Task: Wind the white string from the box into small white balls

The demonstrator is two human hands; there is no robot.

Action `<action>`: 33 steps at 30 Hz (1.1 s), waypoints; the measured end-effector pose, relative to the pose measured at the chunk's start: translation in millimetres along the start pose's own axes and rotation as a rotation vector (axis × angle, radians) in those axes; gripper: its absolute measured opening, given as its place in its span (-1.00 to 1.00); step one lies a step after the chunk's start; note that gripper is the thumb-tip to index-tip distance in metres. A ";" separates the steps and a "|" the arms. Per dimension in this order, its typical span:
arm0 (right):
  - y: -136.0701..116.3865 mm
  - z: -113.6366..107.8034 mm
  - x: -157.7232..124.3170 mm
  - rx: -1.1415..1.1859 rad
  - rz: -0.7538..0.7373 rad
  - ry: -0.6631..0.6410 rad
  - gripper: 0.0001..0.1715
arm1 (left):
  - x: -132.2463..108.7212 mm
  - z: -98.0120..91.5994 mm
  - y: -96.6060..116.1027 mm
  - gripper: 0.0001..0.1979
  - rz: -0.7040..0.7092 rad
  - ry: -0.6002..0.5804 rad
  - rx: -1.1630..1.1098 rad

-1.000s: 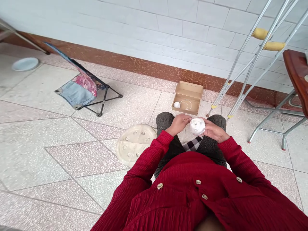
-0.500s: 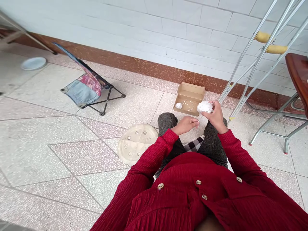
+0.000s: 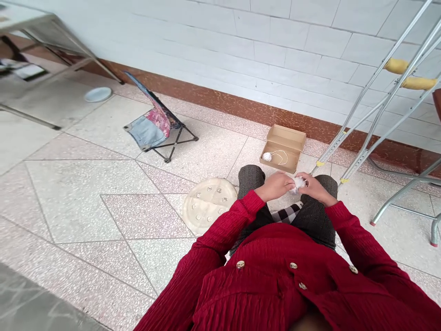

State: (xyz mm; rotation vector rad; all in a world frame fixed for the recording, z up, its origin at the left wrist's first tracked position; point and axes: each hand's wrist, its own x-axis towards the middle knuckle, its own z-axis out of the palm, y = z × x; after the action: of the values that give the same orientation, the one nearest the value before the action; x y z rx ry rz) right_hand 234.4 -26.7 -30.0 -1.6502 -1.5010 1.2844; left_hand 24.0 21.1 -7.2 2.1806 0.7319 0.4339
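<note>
I sit with my knees forward, both hands together above them. My left hand (image 3: 275,185) and my right hand (image 3: 314,187) are closed around a white ball of thread (image 3: 298,183) held between them; most of the ball is hidden by my fingers. Beyond my knees an open cardboard box (image 3: 287,140) lies on the floor with a smaller white ball (image 3: 266,156) and a loop of thread inside. A round cream tray (image 3: 208,205) with small lumps on it rests on the floor left of my left knee.
A folding stool (image 3: 155,125) with patterned fabric lies tipped on the tiles at left. A pale dish (image 3: 98,94) sits near a table leg (image 3: 72,43) at far left. Metal crutches (image 3: 375,99) lean on the tiled wall at right, beside a chair frame (image 3: 406,195).
My right hand had lifted the white ball up toward the box; it has come back down and both hands now close over it. The view has shifted to the left.
</note>
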 end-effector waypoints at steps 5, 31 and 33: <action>-0.3 8.5 -25.7 0.627 0.217 -0.332 -0.37 | -1.6 -12.2 -8.7 -0.73 0.110 0.097 0.054; -11.4 8.5 0.8 -0.206 -0.015 0.192 -0.35 | 1.1 -19.7 19.1 -0.79 0.109 -0.018 0.294; -10.2 12.6 -4.4 -0.073 0.014 0.021 -0.37 | 2.5 -26.3 20.0 -0.79 0.159 -0.039 0.354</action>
State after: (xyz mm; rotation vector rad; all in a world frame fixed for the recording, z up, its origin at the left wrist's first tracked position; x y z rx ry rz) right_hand 219.0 -31.1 -24.6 -1.7178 -1.5437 1.2294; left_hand 19.6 27.1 25.1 2.5841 0.6546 0.3625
